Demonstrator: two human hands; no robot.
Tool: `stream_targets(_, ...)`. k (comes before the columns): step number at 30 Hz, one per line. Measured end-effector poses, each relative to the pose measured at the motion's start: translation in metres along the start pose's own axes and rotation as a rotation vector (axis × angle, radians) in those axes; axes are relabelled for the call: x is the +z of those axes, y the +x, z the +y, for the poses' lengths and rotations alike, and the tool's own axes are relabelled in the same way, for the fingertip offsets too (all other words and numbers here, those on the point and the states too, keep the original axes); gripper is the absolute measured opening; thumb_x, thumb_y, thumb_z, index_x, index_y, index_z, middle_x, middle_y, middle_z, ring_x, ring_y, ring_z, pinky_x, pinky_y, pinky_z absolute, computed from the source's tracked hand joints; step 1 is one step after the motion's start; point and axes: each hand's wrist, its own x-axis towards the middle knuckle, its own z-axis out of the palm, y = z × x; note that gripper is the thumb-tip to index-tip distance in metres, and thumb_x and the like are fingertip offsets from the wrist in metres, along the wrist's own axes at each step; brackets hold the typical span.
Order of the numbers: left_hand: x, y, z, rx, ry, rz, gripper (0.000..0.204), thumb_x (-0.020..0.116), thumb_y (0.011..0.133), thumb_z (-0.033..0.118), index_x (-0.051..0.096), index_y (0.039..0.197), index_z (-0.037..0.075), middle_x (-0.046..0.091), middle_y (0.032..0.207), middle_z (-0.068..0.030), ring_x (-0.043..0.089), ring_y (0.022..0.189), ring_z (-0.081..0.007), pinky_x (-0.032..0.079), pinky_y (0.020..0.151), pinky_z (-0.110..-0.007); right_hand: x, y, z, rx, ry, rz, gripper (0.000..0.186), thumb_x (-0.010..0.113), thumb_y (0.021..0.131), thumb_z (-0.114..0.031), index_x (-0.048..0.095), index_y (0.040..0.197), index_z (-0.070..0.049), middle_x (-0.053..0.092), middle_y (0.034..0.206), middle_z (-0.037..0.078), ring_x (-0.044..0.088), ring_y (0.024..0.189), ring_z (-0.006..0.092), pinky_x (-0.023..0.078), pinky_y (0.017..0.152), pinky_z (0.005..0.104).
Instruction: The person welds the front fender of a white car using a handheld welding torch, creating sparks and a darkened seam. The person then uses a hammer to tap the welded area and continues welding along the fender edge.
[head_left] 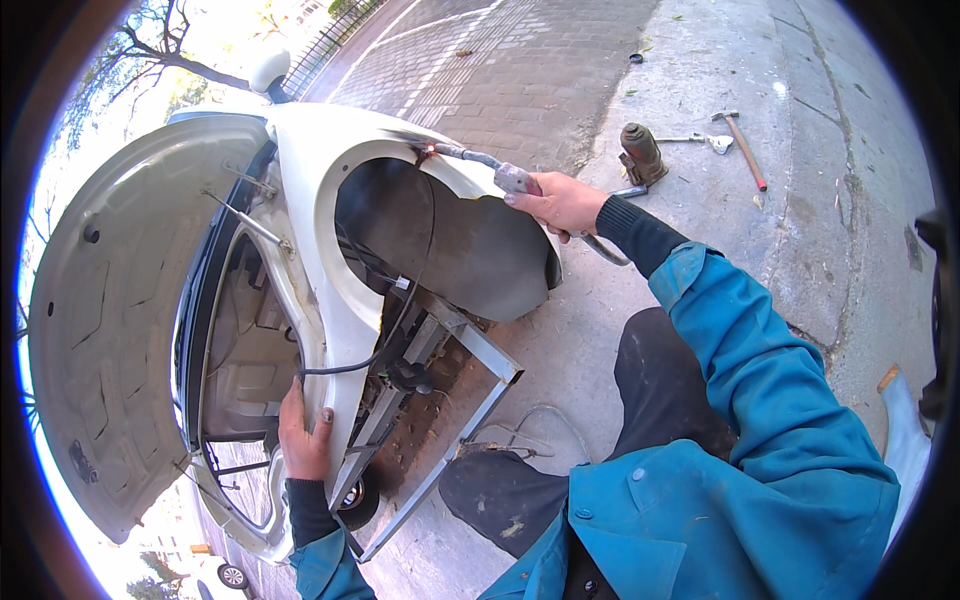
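My right hand (568,206) is closed round the handle of a welding torch (515,180), its cable trailing below the wrist. The torch's tip meets the upper edge of a white car's body panel (345,330), above a large wheel-arch opening. A small orange glow shows at the tip, and the metal around it is blackened. Lower left, my left hand (305,435) grips the edge of the same panel, thumb on the outer face; some of its fingers are hidden. A black cable (385,345) crosses the panel just above this hand.
A raised lid (110,320) stands at left. A grey metal frame (485,405) juts out below the panel, near my knees. On the pavement lie a hammer (744,150) and a pale-headed tool (718,143), beside a bottle jack (642,155). A pale panel (908,440) is at far right.
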Motion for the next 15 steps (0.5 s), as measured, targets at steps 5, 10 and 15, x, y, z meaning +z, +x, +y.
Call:
stream_targets(5,0.0001,0.0,-0.0002,-0.006,-0.001,0.0,0.102,0.055,0.099,0.076,0.052,0.154,-0.011,0.058,0.151,-0.0328,0.056,0.14,-0.046,0.04,0.121,-0.049,-0.0012,0.0036,0.0005,0.051,-0.021,-0.01,0.045,0.061,0.113,-0.044,0.063,0.13,-0.003,0.047,0.073,0.0,0.052,0.054,0.0093,0.051,0.046,0.0293)
stream_targets(10,-0.0002,-0.0002,0.0008,-0.004,0.006,0.004,0.103,0.055,0.099,0.076,0.052,0.153,-0.011,0.058,0.151,-0.0327,0.056,0.14,-0.0462,0.039,0.121,-0.049,-0.0006,0.0042,0.0044,-0.005,-0.018,-0.002,0.043,0.06,0.113,-0.045,0.063,0.126,-0.004,0.047,0.073,-0.001,0.052,0.054,0.0092,0.051,0.046,0.0292)
stream_targets(15,-0.0001,-0.0002,0.0017,-0.006,-0.003,0.007,0.103,0.055,0.099,0.076,0.053,0.153,-0.011,0.058,0.15,-0.0326,0.056,0.14,-0.046,0.04,0.121,-0.049,-0.001,0.0044,0.0041,0.01,0.026,-0.009,0.041,0.061,0.112,-0.044,0.063,0.124,-0.004,0.046,0.072,-0.002,0.053,0.054,0.009,0.051,0.046,0.0292)
